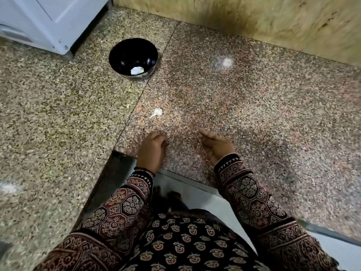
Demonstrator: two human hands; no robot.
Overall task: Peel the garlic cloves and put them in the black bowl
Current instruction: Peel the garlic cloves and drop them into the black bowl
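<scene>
A black bowl point(133, 57) stands on the granite counter at the back left, with something pale, perhaps peeled garlic, at its bottom. One unpeeled garlic clove point(157, 112) with a thin tail lies on the counter in the middle. My left hand point(152, 151) rests near the counter's front edge, just below the clove, fingers loosely curled and holding nothing. My right hand point(216, 145) lies to its right, palm turned inward, fingers relaxed and holding nothing that I can see.
The granite counter point(254, 106) forms an L-shape around me. A white appliance point(52, 22) stands at the back left beside the bowl. A wooden board wall point(254, 18) runs along the back right. A light reflection shows on the stone.
</scene>
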